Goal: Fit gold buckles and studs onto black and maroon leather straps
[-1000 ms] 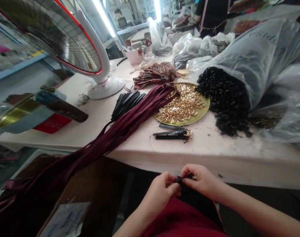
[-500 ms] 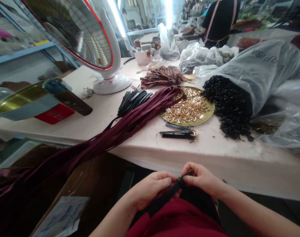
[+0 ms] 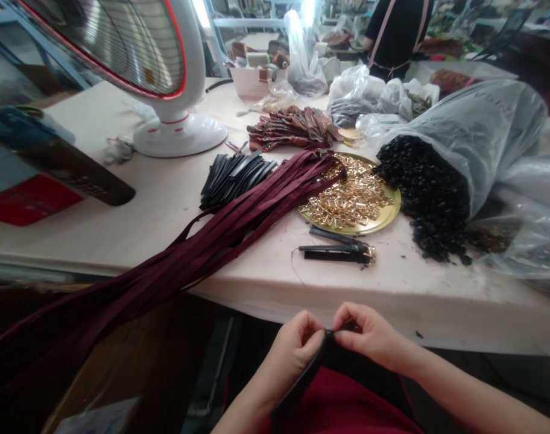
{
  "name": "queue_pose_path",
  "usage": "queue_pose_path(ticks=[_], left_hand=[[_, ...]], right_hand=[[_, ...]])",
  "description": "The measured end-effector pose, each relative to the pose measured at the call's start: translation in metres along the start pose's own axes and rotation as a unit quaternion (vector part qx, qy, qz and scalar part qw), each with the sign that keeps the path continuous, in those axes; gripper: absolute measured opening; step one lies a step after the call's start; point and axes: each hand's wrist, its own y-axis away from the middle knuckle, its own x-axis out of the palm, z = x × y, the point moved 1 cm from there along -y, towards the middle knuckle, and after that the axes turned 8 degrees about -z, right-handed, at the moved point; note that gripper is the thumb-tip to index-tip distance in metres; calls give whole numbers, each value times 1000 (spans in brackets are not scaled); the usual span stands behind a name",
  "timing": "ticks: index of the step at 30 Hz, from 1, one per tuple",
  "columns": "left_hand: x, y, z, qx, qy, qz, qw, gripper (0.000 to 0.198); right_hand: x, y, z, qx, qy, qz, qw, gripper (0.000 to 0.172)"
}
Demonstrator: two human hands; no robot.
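Below the table's front edge, my left hand (image 3: 295, 348) and my right hand (image 3: 369, 335) meet fingertip to fingertip, both pinched on the end of a black strap (image 3: 297, 389) that runs down over my lap. On the table just above them lie a few finished black straps with gold buckles (image 3: 338, 250). Behind those sits a gold tray (image 3: 383, 220) heaped with gold buckles (image 3: 347, 199).
A bundle of maroon straps (image 3: 202, 253) runs from the tray off the table's left front edge. Black strap pieces (image 3: 234, 172), a white fan (image 3: 166, 66), a plastic bag spilling black parts (image 3: 433, 187) and more bags are on the table. A person in black stands at the back.
The view has swung slightly left and down. My left hand has closed in toward my right, and the strap now hangs lower from the pinch.
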Motion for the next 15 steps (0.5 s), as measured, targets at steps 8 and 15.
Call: queue_pose_path(ticks=[8, 15], left_hand=[[-11, -1, -8, -95, 243, 8, 965, 24], [-9, -16, -5, -31, 100, -91, 990, 11]], right_hand=[[21, -20, -1, 40, -110, -79, 990, 24], [28, -26, -8, 80, -209, -86, 971, 22]])
